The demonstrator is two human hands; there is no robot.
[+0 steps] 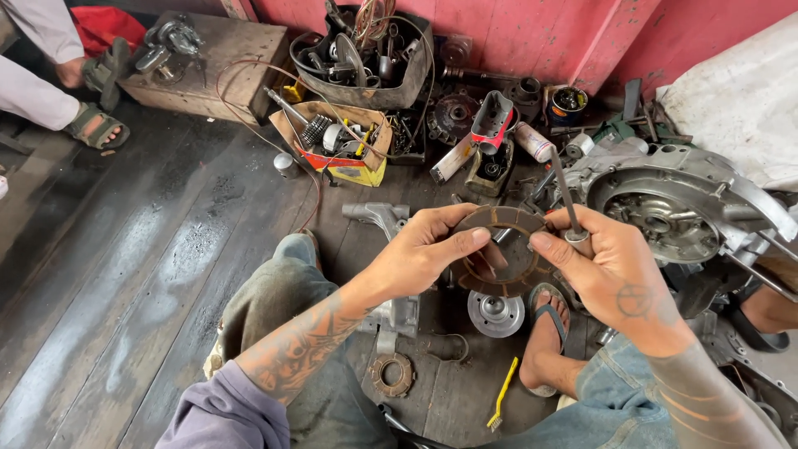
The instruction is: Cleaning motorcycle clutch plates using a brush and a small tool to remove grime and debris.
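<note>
Left hand (424,254) pinches thin, stiff, light clutch friction disc (503,249) at 9 o'clock rim; right hand (611,270) grips screwdriver (565,195), fingertip at 3 o'clock edge.

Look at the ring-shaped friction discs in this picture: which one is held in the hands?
The brown disc pinched by the left hand and right hand; the other toothed ring lies untouched on the floor boards.

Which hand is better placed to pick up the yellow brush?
Probably the left hand: it only steadies the round friction disc, while the right hand also grips a metal tool. The yellow brush lies between the knees.
</note>
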